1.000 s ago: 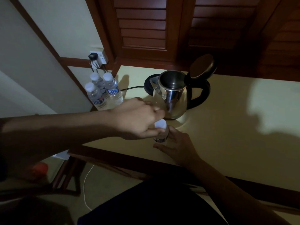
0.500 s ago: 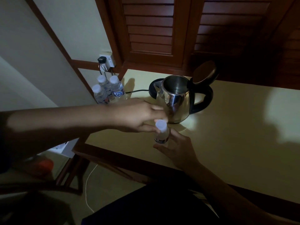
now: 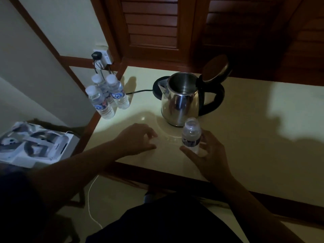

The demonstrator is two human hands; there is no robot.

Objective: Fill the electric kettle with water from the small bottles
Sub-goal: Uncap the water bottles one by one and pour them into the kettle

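Observation:
A steel electric kettle [image 3: 180, 100] stands on its black base on the cream table [image 3: 254, 130], its lid [image 3: 216, 68] tipped open and its handle to the right. My right hand [image 3: 208, 153] grips the lower part of a small water bottle [image 3: 191, 135], upright just in front of the kettle; its neck shows no white cap. My left hand [image 3: 138, 139] rests on the table left of the bottle, fingers curled toward the thumb around a small pale thing that looks like the cap. Three capped small bottles [image 3: 107, 96] stand at the table's back left corner.
The kettle's black cord runs left toward a wall socket [image 3: 102, 56] with a plug in it. Dark wooden shutters [image 3: 152, 27] rise behind the table. A white printed box [image 3: 35, 144] lies lower left, and a white cable [image 3: 92, 206] trails on the floor.
My left hand has left the top of the bottle and moved left and down to the table. The white cap is gone from the bottle. My right hand still holds the bottle.

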